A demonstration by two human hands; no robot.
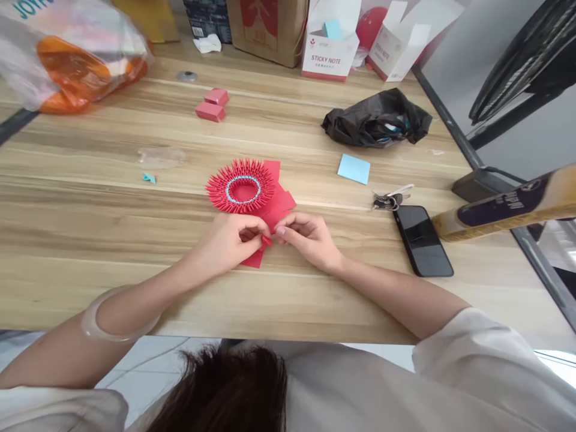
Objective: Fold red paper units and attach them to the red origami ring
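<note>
Between the fingertips of my left hand (240, 243) is a small folded red paper piece (266, 241). My right hand (308, 237) is close beside it, thumb and fingers pinched together near the piece; whether it grips paper too is hidden. Under and behind both hands lie loose red paper sheets (279, 203), spread and overlapping. Just beyond my left hand, a round ring of folded red paper pieces (216, 191) with a light blue inner edge rests partly on the sheets.
Two red paper blocks (210, 111) lie farther back. To the right are a blue note pad (354, 168), a black plastic bag (378, 120), keys (387, 201), a phone (423, 240) and a tall bottle-like package (504, 204). Sticky note boxes (328, 57) line the back.
</note>
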